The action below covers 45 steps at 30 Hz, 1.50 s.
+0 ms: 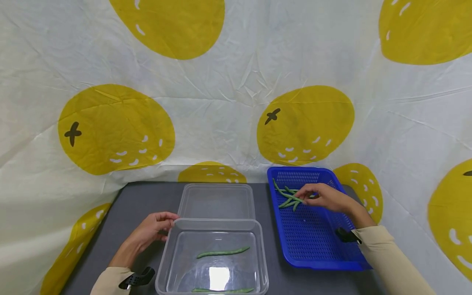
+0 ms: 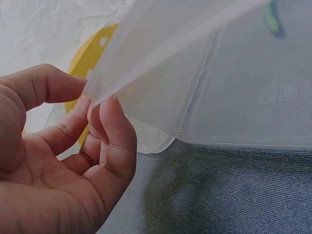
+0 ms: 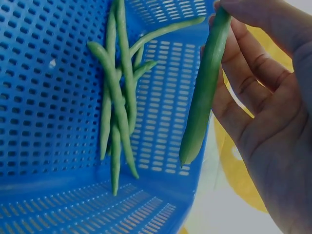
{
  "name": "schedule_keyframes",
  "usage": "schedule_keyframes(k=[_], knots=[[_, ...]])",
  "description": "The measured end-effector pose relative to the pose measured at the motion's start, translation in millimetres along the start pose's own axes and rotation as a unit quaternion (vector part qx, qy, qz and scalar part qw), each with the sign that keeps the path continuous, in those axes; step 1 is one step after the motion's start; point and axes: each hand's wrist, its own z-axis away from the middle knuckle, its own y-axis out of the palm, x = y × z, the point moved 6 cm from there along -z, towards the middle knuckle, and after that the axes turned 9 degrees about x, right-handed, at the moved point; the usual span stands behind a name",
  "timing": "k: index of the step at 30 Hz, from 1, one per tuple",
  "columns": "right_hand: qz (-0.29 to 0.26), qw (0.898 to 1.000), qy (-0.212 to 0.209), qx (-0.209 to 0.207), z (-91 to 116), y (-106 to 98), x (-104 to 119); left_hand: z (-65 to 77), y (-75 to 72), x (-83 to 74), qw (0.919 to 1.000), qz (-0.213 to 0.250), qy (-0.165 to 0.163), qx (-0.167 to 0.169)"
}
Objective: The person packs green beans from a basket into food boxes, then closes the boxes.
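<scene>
My right hand pinches a green bean between thumb and fingers, above the blue basket. Under it, several green beans lie in a loose crossed pile at the basket's far left part. With thumb and fingertips, my left hand pinches the rim of the clear plastic container at its far left corner. Inside that container two beans lie apart: one bean across the middle, another bean along the near side. The left wrist view catches only a blurred green end through the wall.
A clear rectangular lid lies flat on the dark grey table, just behind the container. White cloth printed with yellow fruit hangs behind the table and at both sides. The basket stands to the right of the container.
</scene>
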Motion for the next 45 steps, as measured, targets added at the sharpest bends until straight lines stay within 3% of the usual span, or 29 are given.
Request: schedule_keyframes(k=[11,24,45], knots=[[-0.029,0.999,-0.036,0.018,-7.7,0.3,26.9,2.1,-0.4,0.8,0.9999,0.005,-0.010,0.003],[-0.051,0.998,-0.029,0.031,-20.2,2.8,47.0,3.1,-2.1,-4.5,0.9999,0.006,-0.009,0.011],[-0.083,0.992,-0.060,0.067,-46.7,16.3,80.9,0.2,-3.6,-8.1,0.9997,0.009,-0.016,0.013]])
